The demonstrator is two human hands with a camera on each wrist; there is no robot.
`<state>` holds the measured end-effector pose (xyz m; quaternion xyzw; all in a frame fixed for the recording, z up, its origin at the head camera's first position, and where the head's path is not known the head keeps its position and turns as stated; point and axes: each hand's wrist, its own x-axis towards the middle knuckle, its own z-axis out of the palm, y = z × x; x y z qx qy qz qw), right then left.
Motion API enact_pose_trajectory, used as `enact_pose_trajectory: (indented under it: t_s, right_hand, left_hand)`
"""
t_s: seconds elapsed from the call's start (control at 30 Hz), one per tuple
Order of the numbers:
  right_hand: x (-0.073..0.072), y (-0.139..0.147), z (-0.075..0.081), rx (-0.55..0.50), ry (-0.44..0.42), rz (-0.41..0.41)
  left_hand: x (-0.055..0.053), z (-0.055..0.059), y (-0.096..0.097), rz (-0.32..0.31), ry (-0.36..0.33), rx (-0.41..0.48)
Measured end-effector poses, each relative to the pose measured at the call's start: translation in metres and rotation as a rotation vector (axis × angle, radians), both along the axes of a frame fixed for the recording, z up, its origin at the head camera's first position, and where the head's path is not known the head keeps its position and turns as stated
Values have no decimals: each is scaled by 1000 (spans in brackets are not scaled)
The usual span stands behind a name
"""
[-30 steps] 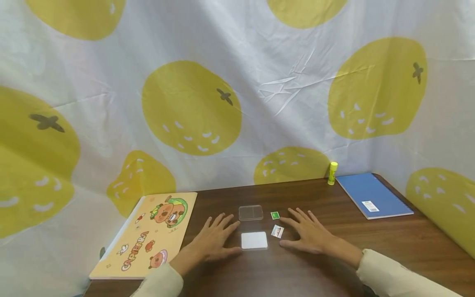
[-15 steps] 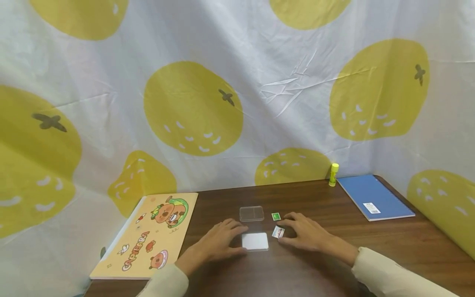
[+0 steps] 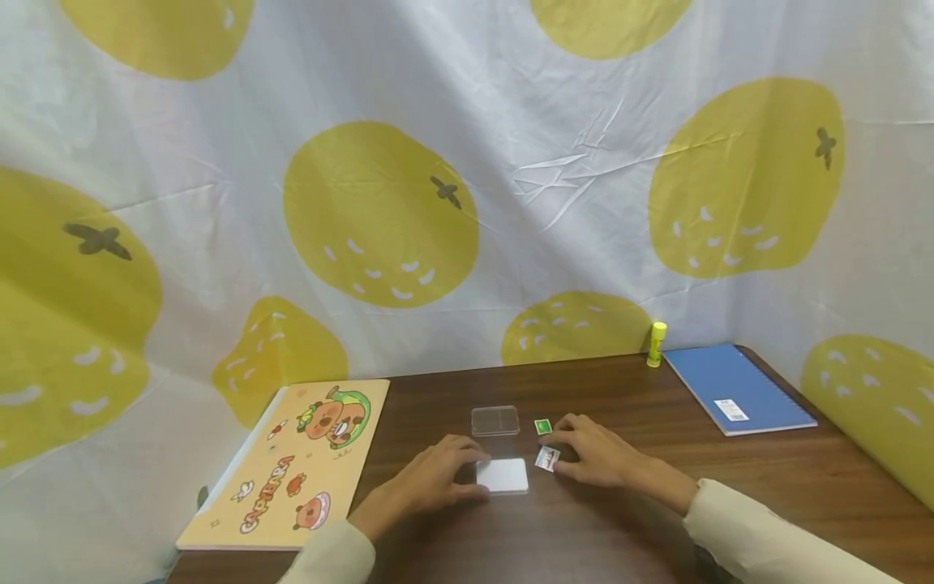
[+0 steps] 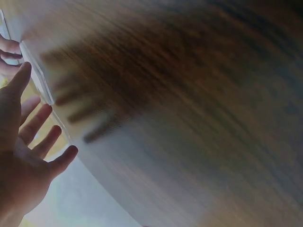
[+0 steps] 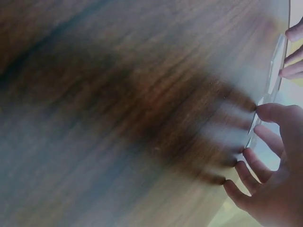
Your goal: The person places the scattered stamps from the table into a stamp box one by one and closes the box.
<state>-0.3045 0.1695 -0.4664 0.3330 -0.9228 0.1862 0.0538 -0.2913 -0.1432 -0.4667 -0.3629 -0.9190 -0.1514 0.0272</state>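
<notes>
The person's right hand (image 3: 600, 454) bends over a small picture card (image 3: 547, 459), fingers spread and fingertips down on the counter (image 3: 584, 535), the card at the gap between thumb and forefinger; I can't tell whether they touch it. The left hand (image 3: 432, 477) sits at the left edge of a white pad in a clear tray (image 3: 502, 476), its fingers apart too and clamped on nothing. A green stamp-like card (image 3: 543, 427) lies just beyond the picture card, and a clear lid (image 3: 495, 421) beyond the tray.

To my eye the step in hand is reaching for the card; it calls for a light pinch at its thin edge.

The counter is dark wood grain, with a capybara folder (image 3: 292, 470) to the left, a blue notebook (image 3: 737, 388) and an upright glue stick (image 3: 655, 345) to the right. Fruit-printed white cloth (image 3: 554, 243) hangs all round.
</notes>
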Motion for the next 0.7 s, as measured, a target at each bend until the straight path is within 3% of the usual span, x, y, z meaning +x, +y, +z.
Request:
enact_pose_trajectory:
  t_s: [0.37,0.5,0.7]
  right_hand:
    - [-2,0,0,-25,-7,-39]
    - [-4,1,-1,-40,1,19]
    - [-8,2,-2,-18,85,153]
  left_hand:
    - [-1,-1,0,38,-73,15]
    - [-2,-3,-1,46,-80,31]
    - [-3,-5,0,46,-54,51]
